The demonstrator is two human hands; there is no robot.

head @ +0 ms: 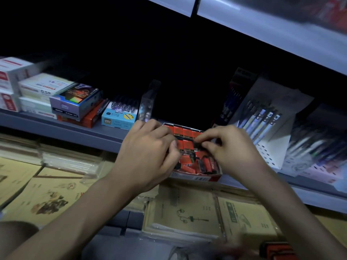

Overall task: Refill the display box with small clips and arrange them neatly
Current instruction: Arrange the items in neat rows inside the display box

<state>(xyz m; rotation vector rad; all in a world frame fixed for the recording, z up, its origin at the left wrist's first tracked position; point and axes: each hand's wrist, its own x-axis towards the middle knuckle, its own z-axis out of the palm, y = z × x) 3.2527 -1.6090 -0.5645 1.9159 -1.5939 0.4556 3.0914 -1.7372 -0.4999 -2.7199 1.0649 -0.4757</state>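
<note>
A red display box (195,177) sits at the front edge of the grey shelf (75,128). It holds several small red-and-black clip packs (185,133): a tidy row at the back, loose ones at the front. My left hand (150,152) reaches into the box from the left, its curled fingertips on a pack near the middle. From the right, my right hand (231,147) pinches a small dark clip (197,145) over the middle of the box. Both hands hide part of the contents.
Stacked stationery boxes (75,104) and a light blue box (119,119) stand left of the display box. A white rack of pens (262,121) stands to the right. Wrapped notebooks (184,212) lie on the lower shelf. An upper shelf (272,29) overhangs.
</note>
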